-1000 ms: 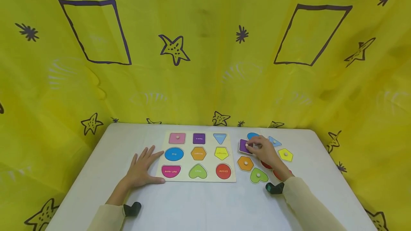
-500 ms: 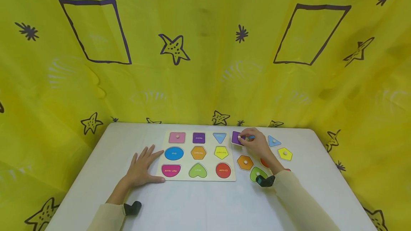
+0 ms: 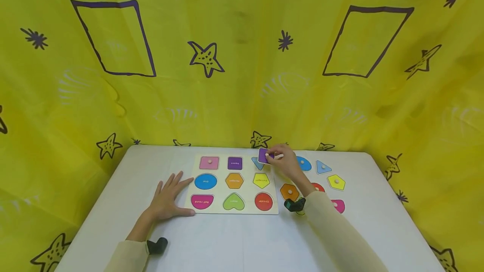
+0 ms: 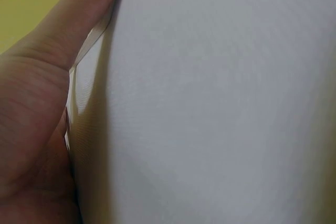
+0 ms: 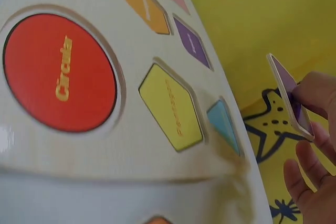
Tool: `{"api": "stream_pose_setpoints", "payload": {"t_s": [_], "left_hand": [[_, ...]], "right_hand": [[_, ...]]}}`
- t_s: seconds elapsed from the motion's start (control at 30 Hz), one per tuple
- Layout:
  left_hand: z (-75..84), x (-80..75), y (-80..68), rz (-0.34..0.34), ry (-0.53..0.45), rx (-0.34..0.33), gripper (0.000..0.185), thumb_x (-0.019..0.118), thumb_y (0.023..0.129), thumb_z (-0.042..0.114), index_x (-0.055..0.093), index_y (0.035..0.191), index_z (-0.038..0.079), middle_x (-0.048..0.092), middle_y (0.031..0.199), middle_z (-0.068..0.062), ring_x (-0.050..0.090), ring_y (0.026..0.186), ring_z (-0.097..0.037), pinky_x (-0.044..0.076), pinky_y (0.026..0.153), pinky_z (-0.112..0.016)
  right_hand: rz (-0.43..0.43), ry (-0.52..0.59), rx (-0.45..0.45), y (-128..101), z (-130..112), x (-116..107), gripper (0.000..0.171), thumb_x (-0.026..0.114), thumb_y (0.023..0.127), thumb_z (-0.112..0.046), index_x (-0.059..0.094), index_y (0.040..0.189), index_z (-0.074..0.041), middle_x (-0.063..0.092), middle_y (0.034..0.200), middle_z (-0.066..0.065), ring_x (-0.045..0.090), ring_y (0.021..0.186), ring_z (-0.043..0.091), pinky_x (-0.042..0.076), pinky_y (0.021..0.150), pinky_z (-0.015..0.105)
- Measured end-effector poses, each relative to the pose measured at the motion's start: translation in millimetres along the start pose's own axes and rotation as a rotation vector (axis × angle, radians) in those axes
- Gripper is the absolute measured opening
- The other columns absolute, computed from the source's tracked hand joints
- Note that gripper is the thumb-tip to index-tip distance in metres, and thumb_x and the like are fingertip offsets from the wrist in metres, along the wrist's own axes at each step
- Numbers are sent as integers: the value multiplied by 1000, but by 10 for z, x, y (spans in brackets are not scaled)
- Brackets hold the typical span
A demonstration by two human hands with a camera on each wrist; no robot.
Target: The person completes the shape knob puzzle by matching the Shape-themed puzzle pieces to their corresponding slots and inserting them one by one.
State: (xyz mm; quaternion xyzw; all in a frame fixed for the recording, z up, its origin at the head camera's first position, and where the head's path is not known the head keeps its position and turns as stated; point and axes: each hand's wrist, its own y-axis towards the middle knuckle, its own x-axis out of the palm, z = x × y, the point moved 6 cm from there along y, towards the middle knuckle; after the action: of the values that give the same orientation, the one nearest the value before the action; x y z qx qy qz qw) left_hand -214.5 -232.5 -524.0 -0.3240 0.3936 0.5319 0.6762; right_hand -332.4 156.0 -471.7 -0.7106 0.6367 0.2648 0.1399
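A purple square puzzle piece (image 3: 262,155) is held by its knob in my right hand (image 3: 286,163), finger and thumb pinching it. In the head view it overlaps the blue triangle recess at the far right corner of the puzzle board (image 3: 247,210). The right wrist view shows the purple piece (image 5: 282,90) tilted and raised clear of the board. My left hand (image 3: 168,198) lies spread at the board's left edge, thumb and a fingertip touching it. On the board, a pink piece with a knob (image 3: 209,162) fills the far left recess; the purple square recess (image 3: 235,163) shows its printed label.
Right of the board lie several loose knobbed pieces: a blue oval (image 3: 304,163), a blue triangle (image 3: 323,167), a yellow pentagon (image 3: 336,182), an orange hexagon (image 3: 289,192) and a magenta one (image 3: 339,205). A yellow curtain (image 3: 238,95) hangs behind the white table (image 3: 227,242).
My right hand has lifted the purple square piece from among the loose pieces and carried it left to above the board's far right corner. My left hand has stayed put.
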Motion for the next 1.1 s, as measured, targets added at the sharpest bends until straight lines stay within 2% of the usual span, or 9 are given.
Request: {"api": "stream_pose_setpoints", "payload": {"t_s": [0.23,0.57,0.8,1.1], "left_hand": [[6,-5,0,-2,3,1,108,87,65,64,47,155,19,26,166,-24,12,152,-52,0,116,-77],[-21,31,20,5,3,9,108,86,64,64,48,155,20,26,166,-24,12,153,-51,-1,116,-76],[-32,28,19,21,3,13,108,87,63,64,49,154,20,27,165,-24,13,152,-51,0,116,-76],[-48,26,10,12,12,-2,109,86,64,65,47,155,20,25,166,-23,11,153,-50,-2,116,-76]], "right_hand": [[18,32,44,69,-29,248,15,75,96,-18,79,108,-10,59,130,14,59,113,35,53,97,48],[33,34,-30,142,-134,603,11,78,93,-13,80,101,-8,64,117,10,62,108,30,55,96,44],[35,49,-42,192,-177,810,7,78,92,-10,80,97,-6,64,114,10,61,108,31,54,98,45],[20,-15,-45,260,-171,1075,6,78,90,-14,81,93,-8,67,115,9,51,118,32,38,105,51]]}}
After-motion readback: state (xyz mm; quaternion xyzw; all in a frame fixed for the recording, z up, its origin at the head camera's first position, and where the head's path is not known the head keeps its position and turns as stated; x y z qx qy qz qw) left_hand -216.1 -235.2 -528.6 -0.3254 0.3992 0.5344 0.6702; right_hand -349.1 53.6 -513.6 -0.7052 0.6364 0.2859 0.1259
